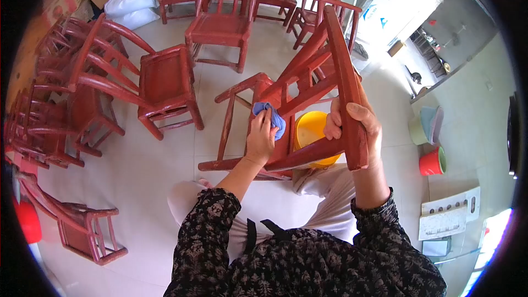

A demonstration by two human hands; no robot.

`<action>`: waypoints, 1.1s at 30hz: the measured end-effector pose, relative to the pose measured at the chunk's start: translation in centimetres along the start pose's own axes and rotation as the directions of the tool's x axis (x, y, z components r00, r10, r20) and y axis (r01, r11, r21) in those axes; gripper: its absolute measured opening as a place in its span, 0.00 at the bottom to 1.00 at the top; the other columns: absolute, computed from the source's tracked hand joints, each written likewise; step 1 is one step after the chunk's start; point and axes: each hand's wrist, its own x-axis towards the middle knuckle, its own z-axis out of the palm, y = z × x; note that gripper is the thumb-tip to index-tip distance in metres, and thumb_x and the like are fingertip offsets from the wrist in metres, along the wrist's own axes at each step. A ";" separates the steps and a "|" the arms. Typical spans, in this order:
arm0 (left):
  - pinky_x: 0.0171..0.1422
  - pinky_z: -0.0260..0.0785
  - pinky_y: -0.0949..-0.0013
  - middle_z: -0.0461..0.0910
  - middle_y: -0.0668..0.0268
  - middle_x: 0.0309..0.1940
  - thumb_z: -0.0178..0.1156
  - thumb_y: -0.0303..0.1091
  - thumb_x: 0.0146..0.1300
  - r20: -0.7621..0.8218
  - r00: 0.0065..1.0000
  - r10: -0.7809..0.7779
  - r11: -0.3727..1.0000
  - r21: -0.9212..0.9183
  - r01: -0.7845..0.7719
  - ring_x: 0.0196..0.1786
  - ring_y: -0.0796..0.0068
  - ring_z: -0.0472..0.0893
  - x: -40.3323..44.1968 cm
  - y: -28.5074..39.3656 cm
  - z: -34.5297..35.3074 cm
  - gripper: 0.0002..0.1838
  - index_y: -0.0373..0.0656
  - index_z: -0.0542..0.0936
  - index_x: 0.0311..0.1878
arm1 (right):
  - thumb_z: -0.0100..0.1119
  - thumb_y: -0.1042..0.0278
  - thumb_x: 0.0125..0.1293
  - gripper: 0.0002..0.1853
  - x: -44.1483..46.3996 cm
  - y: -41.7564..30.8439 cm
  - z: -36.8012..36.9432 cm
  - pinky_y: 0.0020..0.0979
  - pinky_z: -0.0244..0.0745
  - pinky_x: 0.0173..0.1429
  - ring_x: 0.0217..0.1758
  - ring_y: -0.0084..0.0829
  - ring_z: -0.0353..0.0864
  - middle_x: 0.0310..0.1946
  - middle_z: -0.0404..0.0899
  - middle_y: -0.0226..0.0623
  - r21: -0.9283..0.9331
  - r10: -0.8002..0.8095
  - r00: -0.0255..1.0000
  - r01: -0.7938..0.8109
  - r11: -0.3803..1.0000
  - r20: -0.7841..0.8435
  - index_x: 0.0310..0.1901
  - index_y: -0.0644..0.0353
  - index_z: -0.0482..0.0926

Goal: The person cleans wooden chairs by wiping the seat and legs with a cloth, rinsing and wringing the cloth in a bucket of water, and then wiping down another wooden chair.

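A red wooden chair (350, 77) is tilted in front of me, its top rail toward my right side. My right hand (357, 118) is wrapped round that top rail, thumb on the near face. My left hand (261, 136) grips a bunched blue cloth (278, 125) and presses it against the chair near where the seat meets the back. Behind the chair's back frame stands a yellow bucket (312, 126), partly hidden by the chair; its contents do not show.
Several red chairs stand ahead, with more stacked at the left (88, 93). A small red chair (82, 228) lies at lower left. White sacks (132, 0) rest by the wall. A red bucket (433, 161) and a white slotted board (450, 214) are along the right wall.
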 end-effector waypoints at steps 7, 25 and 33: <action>0.63 0.60 0.58 0.64 0.49 0.58 0.54 0.33 0.61 0.055 0.996 -0.074 0.997 0.042 0.072 0.59 0.49 0.65 -1.9 -2.9 0.2 0.28 0.33 0.61 0.63 | 0.49 0.68 0.55 0.39 0.0 -0.1 0.1 0.29 0.68 0.26 0.19 0.29 0.68 0.20 0.66 0.38 -0.023 0.011 1.000 -0.011 1.000 -0.022 0.69 0.54 0.45; 0.52 0.67 0.63 0.77 0.50 0.47 0.44 0.34 0.68 0.150 0.948 -0.280 0.751 -0.581 0.313 0.48 0.56 0.78 9.5 0.3 1.0 0.16 0.34 0.75 0.51 | 0.50 0.66 0.54 0.37 0.2 0.0 0.1 0.28 0.67 0.25 0.18 0.27 0.67 0.21 0.63 0.35 -0.078 0.003 1.000 -0.001 0.997 0.020 0.67 0.55 0.50; 0.30 0.66 0.64 0.77 0.61 0.21 0.44 0.38 0.68 0.303 0.913 -0.272 0.734 -0.548 0.400 0.23 0.67 0.75 8.6 2.0 -1.0 0.17 0.38 0.79 0.34 | 0.51 0.66 0.52 0.39 0.2 0.1 0.3 0.27 0.67 0.23 0.17 0.27 0.66 0.21 0.63 0.35 -0.022 0.002 1.000 -0.002 1.000 -0.003 0.67 0.56 0.50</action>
